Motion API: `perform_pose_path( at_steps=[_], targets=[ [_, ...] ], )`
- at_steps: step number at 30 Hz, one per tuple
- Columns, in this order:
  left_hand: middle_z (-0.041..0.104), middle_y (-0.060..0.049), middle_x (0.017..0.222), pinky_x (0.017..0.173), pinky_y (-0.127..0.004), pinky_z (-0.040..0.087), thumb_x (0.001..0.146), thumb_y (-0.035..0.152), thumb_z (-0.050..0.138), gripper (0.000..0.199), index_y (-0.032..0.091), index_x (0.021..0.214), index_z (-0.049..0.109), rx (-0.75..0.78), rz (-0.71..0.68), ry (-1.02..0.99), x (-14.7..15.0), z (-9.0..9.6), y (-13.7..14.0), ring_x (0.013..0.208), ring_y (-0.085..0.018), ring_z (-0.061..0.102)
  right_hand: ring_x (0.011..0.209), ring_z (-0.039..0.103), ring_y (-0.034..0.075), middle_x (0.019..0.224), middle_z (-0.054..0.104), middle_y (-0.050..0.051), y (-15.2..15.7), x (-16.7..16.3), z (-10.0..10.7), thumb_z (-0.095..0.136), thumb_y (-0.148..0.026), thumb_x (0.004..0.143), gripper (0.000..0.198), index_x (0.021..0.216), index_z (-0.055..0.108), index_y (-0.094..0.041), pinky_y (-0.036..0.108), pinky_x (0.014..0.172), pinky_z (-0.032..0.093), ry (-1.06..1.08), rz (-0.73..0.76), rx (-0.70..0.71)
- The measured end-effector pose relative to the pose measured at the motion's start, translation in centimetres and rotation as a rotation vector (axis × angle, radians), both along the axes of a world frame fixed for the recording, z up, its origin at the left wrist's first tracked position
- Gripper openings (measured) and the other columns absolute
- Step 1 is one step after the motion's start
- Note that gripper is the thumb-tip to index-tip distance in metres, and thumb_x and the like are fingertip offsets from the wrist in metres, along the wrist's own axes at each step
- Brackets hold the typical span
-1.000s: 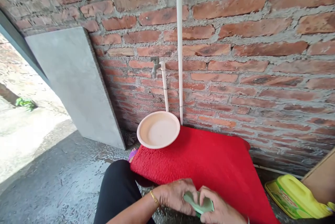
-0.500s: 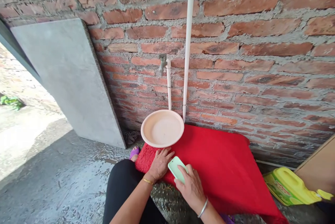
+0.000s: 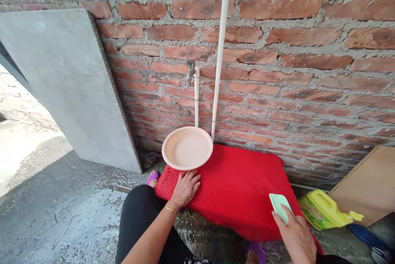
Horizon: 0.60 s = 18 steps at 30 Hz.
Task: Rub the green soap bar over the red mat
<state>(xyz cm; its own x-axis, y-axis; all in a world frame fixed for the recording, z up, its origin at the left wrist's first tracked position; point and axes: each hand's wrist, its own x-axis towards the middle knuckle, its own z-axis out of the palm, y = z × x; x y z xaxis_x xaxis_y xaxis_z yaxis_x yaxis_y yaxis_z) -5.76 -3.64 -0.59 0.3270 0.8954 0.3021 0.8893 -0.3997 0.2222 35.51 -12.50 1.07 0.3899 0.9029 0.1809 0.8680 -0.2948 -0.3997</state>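
Note:
A red cloth (image 3: 234, 181), shaggy along its front and left edges, is spread over a low surface before me. My left hand (image 3: 186, 188) lies flat on its left part, fingers stretched out, just below a pale pink basin (image 3: 188, 149). Further right, my right hand (image 3: 298, 231) grips a pale green scrubbing brush (image 3: 280, 206) over the cloth's right side. Only the brush's smooth back shows; its underside is hidden. The basin stands at the cloth's back left corner, below a tap (image 3: 190, 70).
Behind the cloth rises a brick wall (image 3: 284, 38) with a white pipe (image 3: 219, 58). A grey slab (image 3: 77, 83) leans at left above wet floor (image 3: 77, 202). On the right are a yellow jug (image 3: 324, 209) and a brown board (image 3: 364, 186).
My right hand has moved far to the right with the brush, from beside my left hand. The left hand stays on the cloth below the basin. The view has shifted slightly.

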Motion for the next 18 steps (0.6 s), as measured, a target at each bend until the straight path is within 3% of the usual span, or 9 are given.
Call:
perform_pose_path(
  at_steps=[2,6,9,12,18],
  targets=[
    [0.056,-0.007,0.136,0.108,-0.046,0.033,0.099,0.034,0.043,0.034,0.027,0.128,0.059,-0.001,-0.006,0.008,0.0,0.1,0.0,0.128,-0.023,0.047,0.083,0.060,0.030,0.082,0.055,0.009,0.2,-2.3,0.7,0.043,-0.062,0.082,0.060,0.123,0.062,-0.023,0.043,0.079,0.049,-0.069,0.047,0.009],
    [0.056,-0.007,0.136,0.107,-0.046,0.034,0.098,0.035,0.043,0.034,0.027,0.128,0.059,0.019,-0.009,0.029,-0.3,0.0,0.0,0.127,-0.024,0.048,0.086,0.061,0.025,0.098,0.060,0.009,0.6,-11.1,1.6,0.051,-0.048,0.085,0.045,0.122,0.064,-0.026,0.037,0.081,0.049,-0.048,0.414,-0.029],
    [0.057,-0.006,0.136,0.107,-0.045,0.035,0.098,0.032,0.044,0.034,0.028,0.127,0.059,0.032,-0.006,0.046,-0.4,-0.4,0.2,0.127,-0.023,0.049,0.088,0.061,0.023,0.100,0.062,0.006,0.8,-14.3,1.5,0.057,-0.039,0.082,0.041,0.122,0.065,-0.030,0.036,0.083,0.049,-0.044,0.502,-0.051],
    [0.058,-0.005,0.135,0.106,-0.044,0.036,0.097,0.030,0.044,0.034,0.028,0.127,0.059,0.040,-0.005,0.058,-0.5,-0.7,0.3,0.127,-0.023,0.049,0.085,0.062,0.023,0.097,0.062,0.006,0.7,-10.9,0.8,0.054,-0.042,0.083,0.041,0.120,0.065,-0.029,0.036,0.082,0.049,-0.065,0.405,-0.049],
    [0.057,-0.005,0.136,0.107,-0.045,0.035,0.096,0.032,0.045,0.034,0.029,0.126,0.060,0.036,-0.003,0.060,-0.4,-0.7,0.3,0.126,-0.023,0.051,0.082,0.063,0.025,0.094,0.062,0.008,-1.2,3.0,0.1,0.047,-0.055,0.083,0.053,0.124,0.062,-0.024,0.038,0.078,0.050,-0.139,-0.025,-0.117]
  ],
)
